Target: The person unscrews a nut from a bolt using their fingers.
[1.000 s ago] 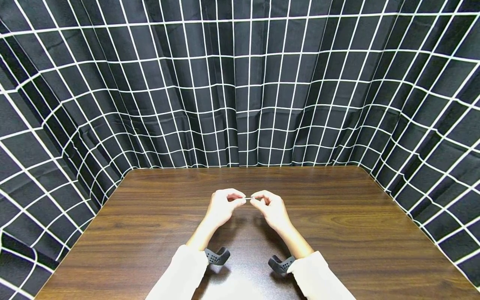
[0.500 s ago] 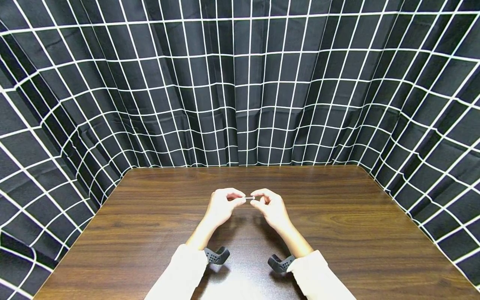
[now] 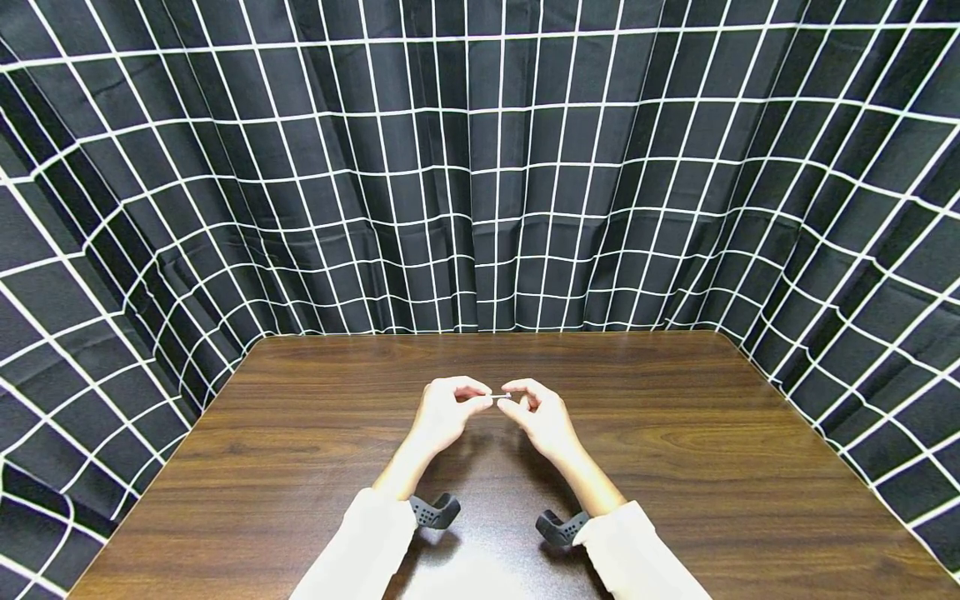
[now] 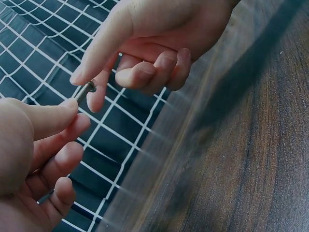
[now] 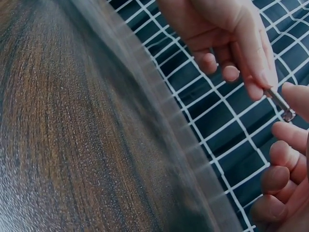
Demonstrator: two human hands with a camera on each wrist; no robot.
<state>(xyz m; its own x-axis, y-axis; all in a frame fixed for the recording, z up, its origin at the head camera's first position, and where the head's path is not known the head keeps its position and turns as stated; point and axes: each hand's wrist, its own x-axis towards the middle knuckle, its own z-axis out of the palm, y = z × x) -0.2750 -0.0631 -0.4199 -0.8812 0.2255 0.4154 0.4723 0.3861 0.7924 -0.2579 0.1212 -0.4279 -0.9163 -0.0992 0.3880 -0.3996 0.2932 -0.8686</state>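
Note:
A small metal bolt (image 3: 498, 396) lies level between the two hands, above the table. My left hand (image 3: 442, 415) pinches its threaded end between thumb and fingers. The wider end of the bolt (image 5: 279, 101) points to the right; whether that end is a head or a nut, I cannot tell. My right hand (image 3: 549, 421) has thumb and index finger parted around this wider end, with gaps visible in the right wrist view. The other fingers of the right hand (image 4: 169, 53) are loosely curled. Fingertips of the left hand (image 5: 219, 24) hide the far tip of the bolt.
A brown wood-grain table (image 3: 675, 467) spreads beneath both hands. Black curtain (image 3: 480, 183) with a white grid surrounds its back and sides. Dark bands (image 3: 435, 511) with camera mounts sit on both wrists, by the white sleeves (image 3: 637, 554).
The right thumb and index finger have spread apart from the bolt's wider end, and more of it shows. The left hand stays in place with its grip.

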